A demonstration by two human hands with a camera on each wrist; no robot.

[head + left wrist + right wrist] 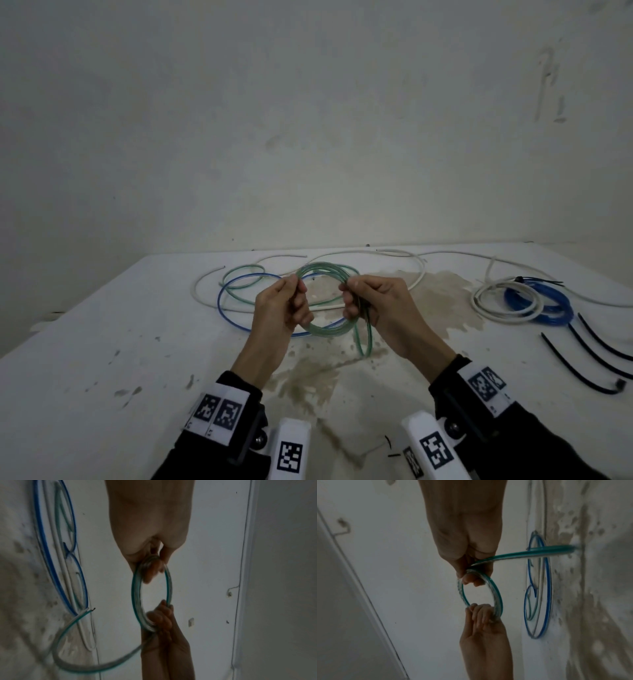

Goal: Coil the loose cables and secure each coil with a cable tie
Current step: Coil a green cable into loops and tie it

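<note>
A green cable coil (325, 272) of several turns is held above the white table (102, 342). My left hand (286, 305) grips its left side, fingers curled round the strands (137, 588). My right hand (373, 305) grips the right side (498, 595), and a thin black cable tie (367, 313) shows in its fingers. One loose green loop (364, 346) hangs below the right hand. More of the green cable (239, 274) trails on the table behind, beside a loose blue cable (222, 301) and a loose white cable (376, 255).
At the right lie a white coil (493, 308) and a blue coil (555, 305). Three black cable ties (589, 356) lie near the right edge. Brown stains (442, 301) mark the table. A wall (308, 120) rises just behind the table's far edge.
</note>
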